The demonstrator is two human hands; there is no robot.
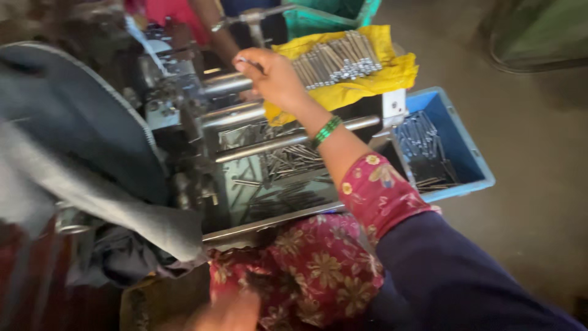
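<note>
- Fingers (245,61) of the right hand (275,76): pinching what seems a thin metal pin, above the machine's steel bars (233,83).
- Left hand (226,312): blurred low down; grip cannot be told.
- Yellow cloth (392,73): rows of pins (337,58).
- Blue crate (471,153): more pins.

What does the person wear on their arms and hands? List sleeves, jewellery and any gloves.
No gloves: both hands are bare. The right hand has green beaded bangles at the wrist. Its forearm is bare up to a short red sleeve with a floral print, partly overlaid by dark navy cloth. The left hand is blurred at the bottom edge; its sleeve cannot be made out.
</note>
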